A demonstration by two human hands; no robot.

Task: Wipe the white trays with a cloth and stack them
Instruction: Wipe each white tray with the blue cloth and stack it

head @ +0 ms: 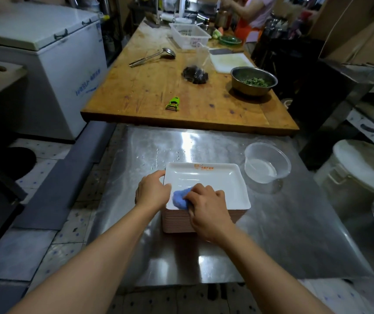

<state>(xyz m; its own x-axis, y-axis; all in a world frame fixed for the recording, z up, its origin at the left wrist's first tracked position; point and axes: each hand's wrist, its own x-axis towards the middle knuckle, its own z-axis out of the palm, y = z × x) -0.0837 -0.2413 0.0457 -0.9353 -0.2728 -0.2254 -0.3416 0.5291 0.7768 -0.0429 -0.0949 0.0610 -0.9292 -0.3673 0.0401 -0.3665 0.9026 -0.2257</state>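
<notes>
top white tray [206, 180] on tray stack [177, 223], steel surface [272, 234] | right hand [208, 207] grip clamped on blue cloth [181, 198] | left hand [153, 191] pinches tray's left rim | advice: brace firmly, wipe overlapping strokes into corners

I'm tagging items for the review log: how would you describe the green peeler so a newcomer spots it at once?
Find the long wooden table beyond the steel counter. Near its front edge, about midway across, lies the green peeler, apart from everything else. It is the only bright green tool there, far smaller than the metal ladle and the steel bowl further back.
</notes>
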